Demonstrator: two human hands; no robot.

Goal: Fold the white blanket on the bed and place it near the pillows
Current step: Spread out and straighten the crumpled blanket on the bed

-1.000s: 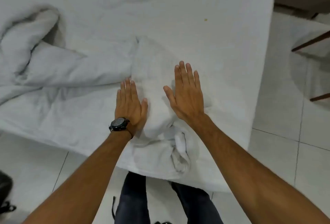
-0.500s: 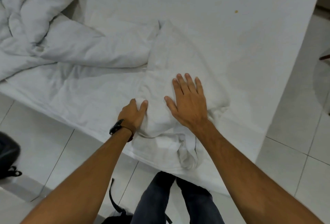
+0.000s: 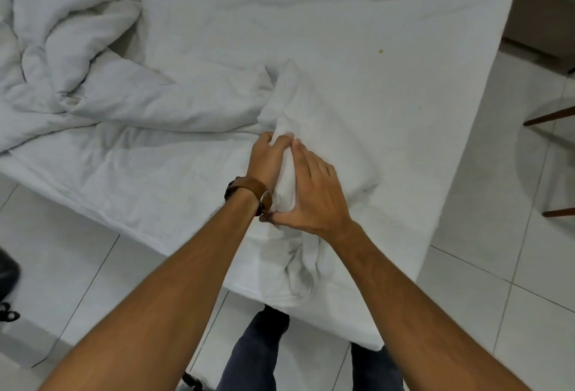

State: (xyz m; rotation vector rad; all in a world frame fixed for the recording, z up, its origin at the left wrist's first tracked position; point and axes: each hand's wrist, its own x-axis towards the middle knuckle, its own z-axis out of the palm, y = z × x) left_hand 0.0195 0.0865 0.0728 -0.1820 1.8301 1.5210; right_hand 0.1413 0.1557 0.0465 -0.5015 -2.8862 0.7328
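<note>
Gripping stage: both hands close on one ridge of the crumpled white fabric blanket [image 3: 193, 101] at the near edge of the white-sheeted bed [image 3: 389, 17]
Left hand [image 3: 268, 158]: curled around the left side of the ridge, fingertips dug into the cloth; a brown leather wrist strap [image 3: 249, 189] sits just behind it
Right hand [image 3: 314, 193]: laid over the right side of the ridge, fingers extended, thumb hooked under near the left wrist; the two hands squeeze the cloth between them
Reason for hold: gathering a single bunch appears to give one handle for lifting or dragging the loose mass
Blanket location: heaped and twisted across the left and centre of the bed, one end hanging over the near edge above the white tiled floor [image 3: 497, 235]
Pillows: not in view
Progress: judged early; no flat fold is formed
Risk: soft cloth may slip out unevenly
</note>
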